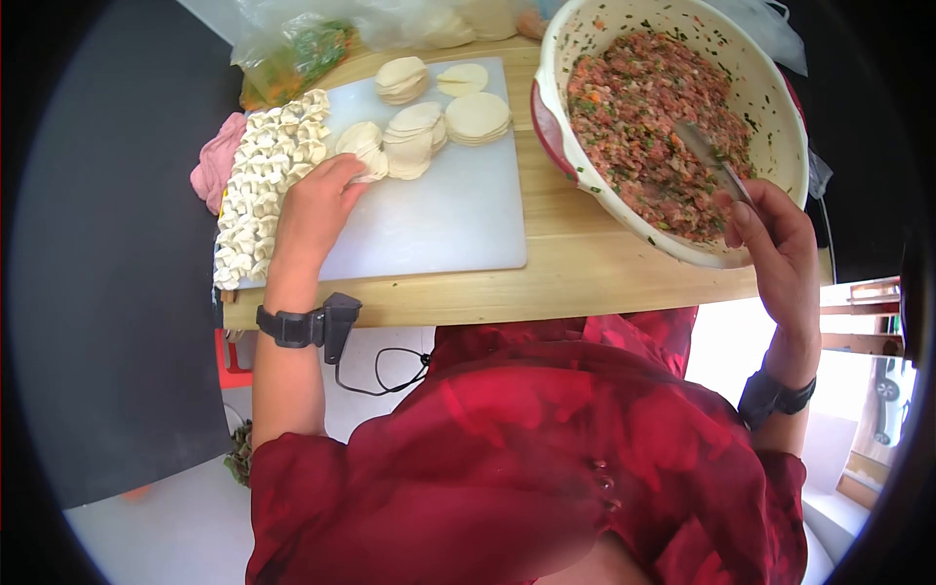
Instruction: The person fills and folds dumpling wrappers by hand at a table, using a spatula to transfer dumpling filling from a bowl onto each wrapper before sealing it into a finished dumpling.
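Note:
My left hand (318, 202) reaches over the left side of the white cutting board (429, 229). Its fingers are closed at the edge of a fanned stack of round dough wrappers (361, 144), pinching the wrappers' lower edge. Further wrapper stacks (478, 117) lie at the back of the board. In my right hand (783, 239) is a slim metal spatula (717, 161), gripped by its handle between thumb and fingers. The spatula's flat, wider end rests at the minced meat filling (643, 117), flecked with green and orange, inside a large white bowl (600, 190).
Rows of folded dumplings (258, 195) cover the board's left edge, beside a pink cloth (218, 164). Plastic bags (302, 58), one with greens, sit behind the board. The wooden table's front edge (487, 310) runs close to my body. A black cable (390, 375) hangs below.

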Demonstrator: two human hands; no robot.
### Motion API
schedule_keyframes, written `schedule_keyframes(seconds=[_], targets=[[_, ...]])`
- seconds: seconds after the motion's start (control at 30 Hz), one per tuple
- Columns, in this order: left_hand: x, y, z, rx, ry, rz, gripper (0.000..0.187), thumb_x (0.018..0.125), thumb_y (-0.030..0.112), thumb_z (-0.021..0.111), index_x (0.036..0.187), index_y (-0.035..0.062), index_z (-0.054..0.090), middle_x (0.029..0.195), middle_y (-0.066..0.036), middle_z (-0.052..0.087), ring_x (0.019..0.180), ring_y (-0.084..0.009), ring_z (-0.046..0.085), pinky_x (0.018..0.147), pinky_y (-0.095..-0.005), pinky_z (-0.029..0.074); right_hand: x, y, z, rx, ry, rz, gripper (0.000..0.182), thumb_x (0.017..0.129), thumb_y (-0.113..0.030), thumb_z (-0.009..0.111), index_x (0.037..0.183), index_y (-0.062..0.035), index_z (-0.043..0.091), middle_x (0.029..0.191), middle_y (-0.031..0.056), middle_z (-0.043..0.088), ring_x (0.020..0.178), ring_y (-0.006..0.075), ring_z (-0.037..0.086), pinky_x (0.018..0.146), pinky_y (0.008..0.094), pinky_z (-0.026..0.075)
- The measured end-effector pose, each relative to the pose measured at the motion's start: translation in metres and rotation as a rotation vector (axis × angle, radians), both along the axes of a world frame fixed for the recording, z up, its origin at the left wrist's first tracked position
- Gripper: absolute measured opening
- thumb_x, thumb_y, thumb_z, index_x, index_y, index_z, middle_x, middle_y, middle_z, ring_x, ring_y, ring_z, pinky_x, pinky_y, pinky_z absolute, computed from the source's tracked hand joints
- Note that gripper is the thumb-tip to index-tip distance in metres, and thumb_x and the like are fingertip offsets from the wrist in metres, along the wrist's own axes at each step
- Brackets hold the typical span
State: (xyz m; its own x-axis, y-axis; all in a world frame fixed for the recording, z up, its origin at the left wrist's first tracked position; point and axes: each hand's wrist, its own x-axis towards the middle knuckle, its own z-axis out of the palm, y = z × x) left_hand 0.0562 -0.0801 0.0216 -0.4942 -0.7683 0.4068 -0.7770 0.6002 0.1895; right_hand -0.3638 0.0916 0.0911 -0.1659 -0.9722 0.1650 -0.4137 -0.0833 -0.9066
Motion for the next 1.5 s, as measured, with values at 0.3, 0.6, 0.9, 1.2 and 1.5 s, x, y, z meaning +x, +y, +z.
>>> schedule_keyframes(seconds=[0.3,0.6,0.9,1.2,1.5], targets=[[0.01,-0.037,-0.025,0.12,0.461,0.171,0.015,0.098,0.015,0.053,0.106,0.0024,0.057,0.095,-0.012,0.069,0.082,-0.0212,0.066,0.073,-0.0336,0.05,-0.045,0.004,0.023,-0.074,0.998,-0.253,0.011,0.083,-0.012,0.066,0.088,-0.0023,0.069,0.083,0.0138,0.065,0.079,0.0345,0.062,0.072,0.0406,0.049],[-0.002,-0.044,-0.003,0.41,0.907,0.294,0.018,0.101,0.021,0.051,0.109,0.005,0.054,0.095,-0.009,0.067,0.081,-0.0171,0.066,0.071,-0.031,0.054,-0.036,-0.008,0.013,0.107,1.188,-0.236,0.016,0.085,-0.017,0.065,0.085,-0.0027,0.072,0.081,0.0117,0.063,0.086,0.032,0.059,0.076,0.0435,0.047],[-0.014,0.014,0.023,0.834,1.313,0.153,0.027,0.102,0.026,0.05,0.12,0.0057,0.051,0.107,-0.008,0.066,0.094,-0.0169,0.067,0.074,-0.0329,0.057,0.026,0.006,0.035,-0.221,0.361,0.082,0.009,0.087,-0.009,0.068,0.091,-0.0026,0.072,0.086,0.0079,0.071,0.074,0.0144,0.064,0.067,0.028,0.047],[-0.062,0.029,0.023,0.725,1.101,-0.062,0.017,0.102,0.02,0.051,0.112,0.0061,0.05,0.099,-0.008,0.068,0.085,-0.0144,0.068,0.071,-0.0293,0.057,0.108,-0.035,-0.025,0.588,-0.324,0.972,0.033,0.098,-0.028,0.057,0.118,-0.0028,0.062,0.102,0.0021,0.066,0.087,0.0103,0.063,0.075,0.027,0.051],[-0.075,0.053,0.009,0.795,1.104,-0.068,0.013,0.101,0.017,0.052,0.11,0.007,0.051,0.092,-0.004,0.067,0.075,-0.0081,0.062,0.061,-0.0245,0.053,0.143,-0.069,-0.059,0.394,-0.386,0.793,0.031,0.098,-0.019,0.056,0.125,-0.0046,0.058,0.11,0.0012,0.064,0.091,0.0102,0.061,0.076,0.0269,0.05]])
